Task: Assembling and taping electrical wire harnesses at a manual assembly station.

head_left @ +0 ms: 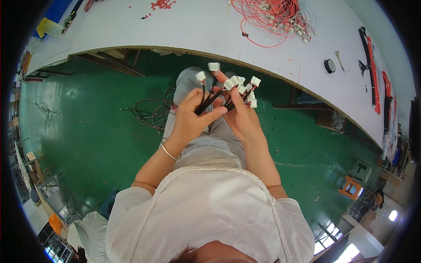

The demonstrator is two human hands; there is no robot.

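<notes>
Above my lap, just short of the table edge, both hands grip a bunch of black-sleeved cables (202, 106) tipped with white plug connectors (240, 80). My left hand (189, 115) wraps round part of the bunch, its thumb pointing right; two connectors stand up above it. Around the rest closes my right hand (242, 117), thumb over the cables, with several connectors clustered at its fingertips. Trailing below on the left are loose dark and reddish wires (151, 111), hanging beside my leg. Where the cables run inside my palms is hidden.
On the white table (184, 30) lie a tangle of red wires with white connectors (280, 17), small red pieces (162, 4), a black tape roll (330, 66) and red and black cable bundles (372, 72). An orange stool (350, 187) stands on the green floor to the right.
</notes>
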